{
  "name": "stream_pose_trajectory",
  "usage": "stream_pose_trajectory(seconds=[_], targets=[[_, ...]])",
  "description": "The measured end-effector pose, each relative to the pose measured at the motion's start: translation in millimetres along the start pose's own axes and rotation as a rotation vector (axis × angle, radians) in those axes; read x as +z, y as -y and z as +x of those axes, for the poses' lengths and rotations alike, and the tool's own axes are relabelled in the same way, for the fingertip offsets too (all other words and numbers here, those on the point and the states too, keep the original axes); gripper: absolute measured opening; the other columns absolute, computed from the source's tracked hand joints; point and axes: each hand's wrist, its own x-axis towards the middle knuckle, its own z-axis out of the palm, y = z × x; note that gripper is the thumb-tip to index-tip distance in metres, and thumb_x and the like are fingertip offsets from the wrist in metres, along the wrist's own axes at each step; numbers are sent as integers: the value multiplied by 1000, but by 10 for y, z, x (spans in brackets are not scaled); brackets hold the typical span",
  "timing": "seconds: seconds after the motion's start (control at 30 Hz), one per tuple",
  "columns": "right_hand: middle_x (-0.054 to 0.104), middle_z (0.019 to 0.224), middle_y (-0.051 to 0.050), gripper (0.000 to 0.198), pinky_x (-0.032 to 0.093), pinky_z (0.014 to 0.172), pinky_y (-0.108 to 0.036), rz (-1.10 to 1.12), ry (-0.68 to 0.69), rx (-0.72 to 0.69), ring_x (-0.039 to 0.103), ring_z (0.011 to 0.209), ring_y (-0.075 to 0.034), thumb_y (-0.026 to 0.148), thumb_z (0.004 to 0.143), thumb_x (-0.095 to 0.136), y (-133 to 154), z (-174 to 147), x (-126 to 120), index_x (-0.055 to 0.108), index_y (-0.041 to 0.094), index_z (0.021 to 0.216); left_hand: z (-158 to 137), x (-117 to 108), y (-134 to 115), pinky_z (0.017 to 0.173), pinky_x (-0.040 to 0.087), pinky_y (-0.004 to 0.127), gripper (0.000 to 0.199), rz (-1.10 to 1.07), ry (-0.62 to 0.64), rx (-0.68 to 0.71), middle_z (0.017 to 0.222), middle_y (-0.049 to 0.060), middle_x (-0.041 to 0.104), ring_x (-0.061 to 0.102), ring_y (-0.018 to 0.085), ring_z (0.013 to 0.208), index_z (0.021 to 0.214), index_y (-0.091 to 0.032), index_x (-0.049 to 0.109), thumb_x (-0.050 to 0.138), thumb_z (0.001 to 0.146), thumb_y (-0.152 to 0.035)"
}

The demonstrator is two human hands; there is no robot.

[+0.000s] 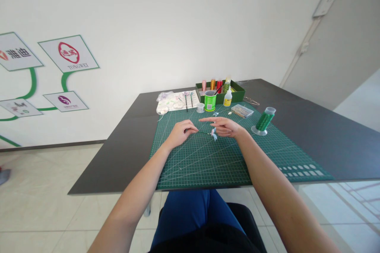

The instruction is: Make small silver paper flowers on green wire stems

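My left hand (183,130) pinches the thin dark stem of a small artificial flower (214,134), which lies sideways over the green cutting mat (190,158). Pale blue and pinkish petals sit at the stem's right end. Close by the petals, my right hand (227,127) has its index finger stretched out to the left and its other fingers curled in. Whatever those curled fingers hold, if anything, is hidden. A spool of green thread (265,120) stands to the right of my right hand.
Beyond my hands are a green can (210,102), a glue bottle (227,98), a small clear tub (200,108) and a clear plastic case (242,110). A green box (237,95) holds several thread spools. At back left, flower pieces lie on a white cloth (166,104).
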Motion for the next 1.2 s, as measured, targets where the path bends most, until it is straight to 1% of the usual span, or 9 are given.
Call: stream_pose_trajectory(seconds=[0.13, 0.27, 0.43, 0.67, 0.8, 1.03, 1.2], targets=[[34, 33, 16, 64, 17, 29, -15, 11, 8, -8, 6, 28, -7, 16, 94, 51, -18, 8, -11, 35, 4, 155, 6, -14, -29, 75, 51, 30, 19, -41, -24, -25, 88, 6, 72, 64, 15, 78, 89, -19, 78, 66, 96, -33], [37, 34, 16, 66, 19, 29, -15, 25, 29, -16, 5, 29, -7, 10, 91, 49, -30, 3, -24, 32, 2, 155, 13, -28, -43, 68, 47, 28, 20, -75, -68, -24, 86, 6, 71, 62, 14, 74, 88, -19, 78, 66, 95, -33], [37, 33, 16, 65, 19, 29, -14, 10, 60, 5, 5, 27, -6, 17, 94, 50, -16, 6, 4, 33, 4, 155, 12, -31, -40, 64, 44, 27, 17, -125, -127, -59, 86, 6, 70, 60, 14, 73, 89, -19, 78, 67, 94, -31], [32, 31, 16, 65, 20, 28, -13, -37, -16, 69, 8, 26, -7, 18, 87, 56, -49, 44, 17, 44, 7, 149, 18, -35, -64, 66, 46, 27, 14, -141, -193, -125, 86, 5, 69, 61, 15, 76, 89, -19, 78, 69, 93, -28], [32, 31, 16, 62, 19, 27, -14, -59, -5, 66, 8, 25, -7, 24, 89, 59, -70, 61, 24, 46, 7, 148, 24, -31, -65, 64, 44, 27, 13, -128, -233, -141, 85, 5, 69, 61, 14, 76, 87, -19, 78, 69, 92, -27], [32, 32, 16, 65, 20, 29, -15, -86, 30, 110, 10, 26, -7, 25, 94, 56, -30, 50, 81, 41, 7, 154, 26, -26, -49, 63, 45, 27, 17, -120, -267, -171, 87, 5, 70, 61, 15, 76, 87, -20, 78, 69, 92, -33], [32, 31, 16, 68, 20, 29, -15, -81, 51, 110, 9, 27, -7, 23, 93, 56, -40, 59, 85, 38, 6, 156, 27, -27, -41, 64, 46, 26, 14, -120, -269, -186, 87, 5, 70, 62, 15, 78, 89, -19, 78, 69, 91, -31]])
